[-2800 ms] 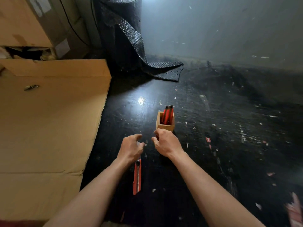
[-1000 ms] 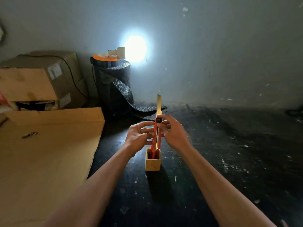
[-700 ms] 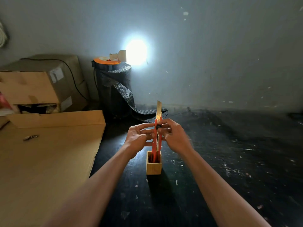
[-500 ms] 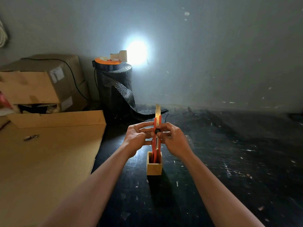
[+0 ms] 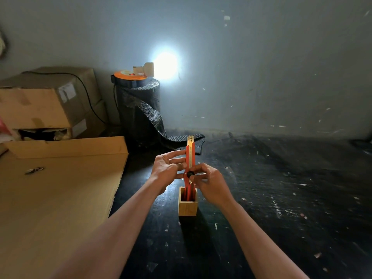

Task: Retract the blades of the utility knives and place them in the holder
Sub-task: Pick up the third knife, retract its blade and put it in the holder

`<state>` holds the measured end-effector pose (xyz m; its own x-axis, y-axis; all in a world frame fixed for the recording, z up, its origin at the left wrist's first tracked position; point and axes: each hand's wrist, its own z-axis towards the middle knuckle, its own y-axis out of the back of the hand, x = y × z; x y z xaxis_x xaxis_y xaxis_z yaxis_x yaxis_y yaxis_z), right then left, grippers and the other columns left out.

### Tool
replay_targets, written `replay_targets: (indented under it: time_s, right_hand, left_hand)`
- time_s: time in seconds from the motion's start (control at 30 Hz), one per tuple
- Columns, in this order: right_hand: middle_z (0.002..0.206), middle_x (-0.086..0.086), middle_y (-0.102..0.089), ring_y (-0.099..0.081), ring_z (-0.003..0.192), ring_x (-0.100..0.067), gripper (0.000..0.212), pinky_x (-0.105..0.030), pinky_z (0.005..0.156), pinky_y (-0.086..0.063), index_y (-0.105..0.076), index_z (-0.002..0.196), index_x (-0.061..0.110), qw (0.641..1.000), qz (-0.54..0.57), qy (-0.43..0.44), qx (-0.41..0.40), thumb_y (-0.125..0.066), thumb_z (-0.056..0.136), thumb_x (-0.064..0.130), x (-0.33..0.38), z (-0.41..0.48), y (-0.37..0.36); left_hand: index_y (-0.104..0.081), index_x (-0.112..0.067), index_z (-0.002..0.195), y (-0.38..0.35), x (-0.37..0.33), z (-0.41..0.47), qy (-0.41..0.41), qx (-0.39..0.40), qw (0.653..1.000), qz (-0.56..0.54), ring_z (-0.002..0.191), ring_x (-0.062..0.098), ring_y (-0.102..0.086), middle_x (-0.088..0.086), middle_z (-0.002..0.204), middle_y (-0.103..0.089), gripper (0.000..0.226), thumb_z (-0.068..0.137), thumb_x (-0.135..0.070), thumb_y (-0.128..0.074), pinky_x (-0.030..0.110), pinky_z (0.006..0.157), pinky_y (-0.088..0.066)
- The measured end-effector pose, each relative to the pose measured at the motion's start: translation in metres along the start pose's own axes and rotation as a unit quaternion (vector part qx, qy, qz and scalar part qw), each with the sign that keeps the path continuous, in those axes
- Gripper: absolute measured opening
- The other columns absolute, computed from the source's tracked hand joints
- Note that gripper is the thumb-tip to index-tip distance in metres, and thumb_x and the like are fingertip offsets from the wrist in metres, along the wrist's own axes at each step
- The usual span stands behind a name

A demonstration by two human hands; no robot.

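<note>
Both hands, left [image 5: 168, 170] & right [image 5: 209, 184], pinch upright knife [image 5: 190, 158] w/ blade tip out, above far side of holder [image 5: 187, 206].

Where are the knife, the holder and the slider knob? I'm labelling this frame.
knife [image 5: 190, 156]: head view, on the red body above the hands.
holder [image 5: 187, 208]: head view, on the near wooden wall.
slider knob [image 5: 190, 174]: head view, on the black knob's face.
</note>
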<state>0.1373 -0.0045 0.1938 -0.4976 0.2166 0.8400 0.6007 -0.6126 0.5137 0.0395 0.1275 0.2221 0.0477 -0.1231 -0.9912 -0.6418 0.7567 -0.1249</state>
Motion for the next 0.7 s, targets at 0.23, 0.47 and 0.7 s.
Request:
replay_targets:
  time_s: [0.23, 0.47, 0.7]
  right_hand:
    - [0.101, 0.026, -0.061, -0.063, 0.097, -0.004, 0.029, -0.024, 0.083, -0.057, -0.063, 0.112, 0.034, 0.999, -0.034, 0.017, -0.006, -0.069, 0.095, 0.011, 0.004, -0.005, 0.002]
    - [0.100, 0.020, -0.064, -0.061, 0.083, 0.004, 0.030, -0.008, 0.068, -0.044, -0.058, 0.115, 0.029, 0.999, -0.001, 0.004, -0.052, -0.074, 0.090, 0.024, 0.010, -0.006, 0.003]
    - [0.100, 0.015, -0.065, -0.061, 0.087, -0.002, 0.019, -0.016, 0.076, -0.051, -0.058, 0.102, 0.028, 0.998, -0.025, 0.019, -0.051, -0.073, 0.091, 0.024, 0.011, -0.003, 0.007]
  left_hand:
    - [-0.072, -0.014, 0.116, -0.003, -0.008, 0.001, -0.015, 0.008, 1.000, 0.013, 0.083, 0.021, -0.080, 0.003, 0.093, -0.082, 0.042, 0.087, 0.016, -0.065, 0.030, 0.060, -0.062]
    - [-0.070, -0.012, 0.121, -0.007, -0.012, 0.000, -0.022, 0.010, 1.000, 0.013, 0.081, 0.019, -0.080, 0.000, 0.090, -0.081, 0.047, 0.087, 0.019, -0.062, 0.031, 0.060, -0.062]
    - [-0.067, -0.009, 0.127, -0.009, -0.012, 0.003, -0.030, 0.003, 0.999, 0.022, 0.081, 0.017, -0.080, -0.004, 0.089, -0.081, 0.048, 0.088, 0.017, -0.064, 0.030, 0.059, -0.062]
